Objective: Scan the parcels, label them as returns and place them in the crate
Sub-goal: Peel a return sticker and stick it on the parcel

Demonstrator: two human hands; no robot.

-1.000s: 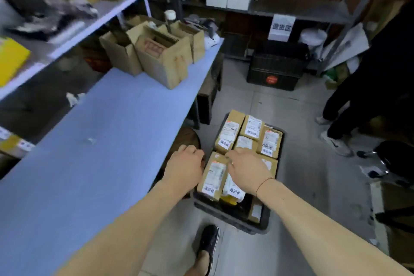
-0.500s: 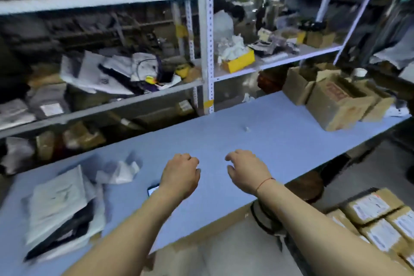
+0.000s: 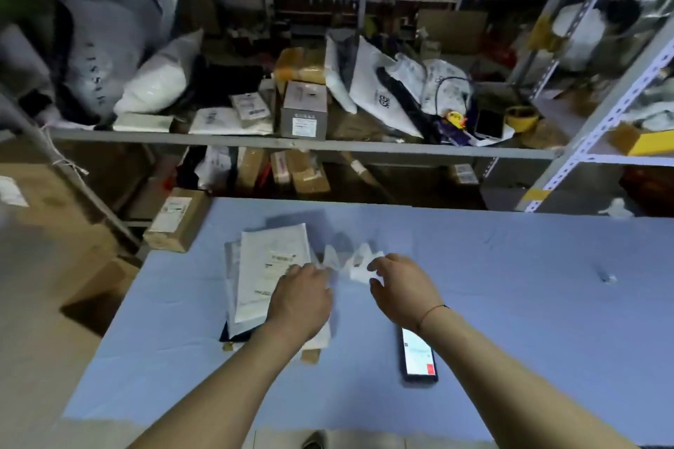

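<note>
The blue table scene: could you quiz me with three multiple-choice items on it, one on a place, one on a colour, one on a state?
1. Where does the phone lie?
A. on the shelf
B. on the table, under the right forearm
C. on the floor

2. What colour is the table top?
A. red
B. light blue
C. green

3. How is the phone's screen?
A. lit
B. dark
C. covered by a box

Answers:
1 B, it lies flat on the cloth just below the right hand.
2 B, the whole surface shows pale blue.
3 A, it glows white with a red patch.
</note>
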